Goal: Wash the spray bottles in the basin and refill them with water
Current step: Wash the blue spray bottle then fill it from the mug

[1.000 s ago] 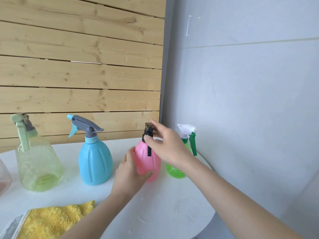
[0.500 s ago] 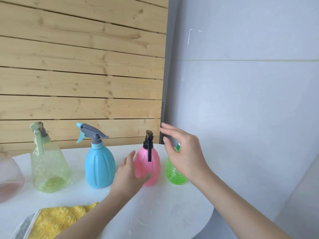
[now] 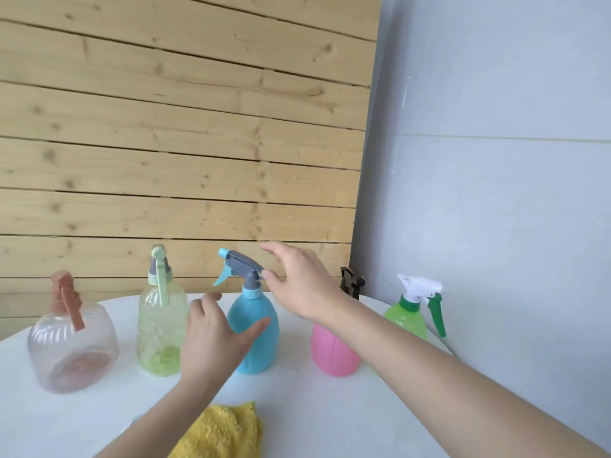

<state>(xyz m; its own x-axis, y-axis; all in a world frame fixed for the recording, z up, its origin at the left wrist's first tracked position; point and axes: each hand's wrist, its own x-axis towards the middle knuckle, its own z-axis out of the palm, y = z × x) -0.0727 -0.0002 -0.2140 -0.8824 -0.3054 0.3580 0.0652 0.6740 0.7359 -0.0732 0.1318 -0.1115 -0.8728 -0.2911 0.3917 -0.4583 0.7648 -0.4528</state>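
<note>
Blue bottle [image 3: 263,350]: left hand [image 3: 211,342] at body, right hand [image 3: 297,285] at sprayer [image 3: 241,263].

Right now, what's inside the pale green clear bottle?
The pale green bottle shows a darker green layer at its bottom, perhaps leftover liquid; above looks empty. The left hand covers its lower right side, hiding that part.

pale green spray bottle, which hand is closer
Left. The left hand is beside the pale green spray bottle, by the blue spray bottle; right hand is farther right, at its trigger head.
</note>
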